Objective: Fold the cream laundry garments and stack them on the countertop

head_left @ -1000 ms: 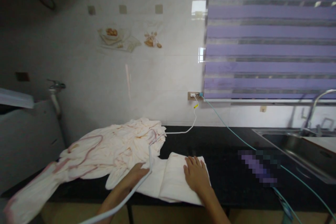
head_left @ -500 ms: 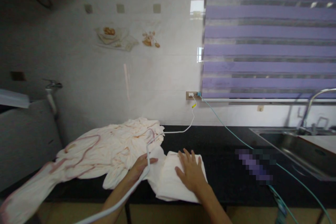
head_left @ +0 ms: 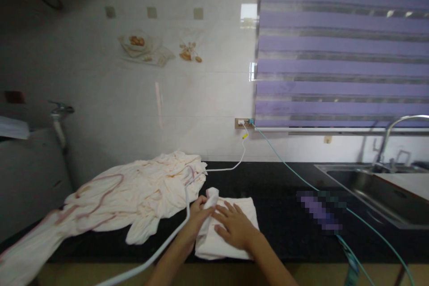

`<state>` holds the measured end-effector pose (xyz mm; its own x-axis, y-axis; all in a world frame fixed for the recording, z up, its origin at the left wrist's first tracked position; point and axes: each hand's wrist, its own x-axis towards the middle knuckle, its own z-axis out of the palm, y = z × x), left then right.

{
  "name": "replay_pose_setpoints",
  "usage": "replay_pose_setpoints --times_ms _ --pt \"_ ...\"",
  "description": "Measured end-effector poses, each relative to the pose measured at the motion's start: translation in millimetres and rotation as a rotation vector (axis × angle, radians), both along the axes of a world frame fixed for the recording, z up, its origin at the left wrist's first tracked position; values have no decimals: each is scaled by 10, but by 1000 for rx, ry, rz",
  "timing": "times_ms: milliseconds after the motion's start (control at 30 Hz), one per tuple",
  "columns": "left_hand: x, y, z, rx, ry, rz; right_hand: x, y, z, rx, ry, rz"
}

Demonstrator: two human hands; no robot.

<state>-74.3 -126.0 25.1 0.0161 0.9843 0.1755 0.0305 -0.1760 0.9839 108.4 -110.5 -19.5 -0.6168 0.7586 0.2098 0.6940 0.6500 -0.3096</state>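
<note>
A folded white cloth (head_left: 231, 241) lies flat on the black countertop, near its front edge. My left hand (head_left: 200, 214) is closed on the cloth's left side, with that flap lifted and turned up over the folded part. My right hand (head_left: 236, 225) rests on top of the cloth, fingers stretched out and pointing left, the tips close to the raised flap. To the left spreads a crumpled heap of cream fabric (head_left: 147, 187) with pinkish edging. A white cord (head_left: 167, 241) passes over my left forearm and up to the heap.
The black countertop (head_left: 278, 214) runs right to a steel sink (head_left: 355, 183) with a tall faucet (head_left: 385, 138). Two cables leave the wall outlet (head_left: 244, 123); the teal cable (head_left: 301, 178) crosses the counter by a pixelated purple item (head_left: 318, 210). A wall tap (head_left: 60, 109) is at left.
My left hand has moved right, lifting the cloth's left flap and bringing it over toward the middle. My right hand has shifted slightly left on the cloth.
</note>
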Motion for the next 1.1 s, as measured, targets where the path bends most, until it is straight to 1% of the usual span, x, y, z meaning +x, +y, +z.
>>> replay_pose_setpoints --times_ms 67,133,200,267,300,333,400,467,500,567,633,700,733,800,900,1000,1100 --pt "107 3 -96 46 133 -55 -19 32 -60 20 53 -9" --pt "196 -47 -150 85 319 -133 -31 65 -113 48 137 1" --pt "258 -141 -153 125 498 -178 -20 100 -148 56 272 31" --pt "289 -240 -128 157 627 -189 27 145 -166 6 477 39" --pt "294 -282 -117 162 682 -187 65 172 -174 -30 596 7" --pt "296 -314 -113 164 746 -190 109 202 -184 -62 720 -55" --pt "292 -355 -139 168 918 -206 201 262 -212 -97 934 -222" --pt "293 -379 -201 220 1102 -216 271 301 -245 -115 1054 -339" --pt "300 -389 -238 266 1174 -212 290 306 -258 -125 1067 -352" --pt "330 -413 -303 359 1264 -187 290 284 -268 -115 998 -296" --pt "381 -442 -347 410 1317 -156 252 232 -255 -42 828 -189" --pt "446 -477 -388 400 1365 -126 203 178 -228 37 616 -109" --pt "482 -496 -420 383 1385 -108 182 157 -215 64 521 -100" --pt "553 -530 -531 359 1402 -58 154 131 -198 87 381 -138" --pt "640 -556 -815 397 1388 -12 146 123 -206 108 282 -208" --pt "701 -548 -1134 479 1398 10 152 125 -235 205 260 -286" --pt "757 -537 -1361 542 1434 26 152 129 -256 325 280 -431"
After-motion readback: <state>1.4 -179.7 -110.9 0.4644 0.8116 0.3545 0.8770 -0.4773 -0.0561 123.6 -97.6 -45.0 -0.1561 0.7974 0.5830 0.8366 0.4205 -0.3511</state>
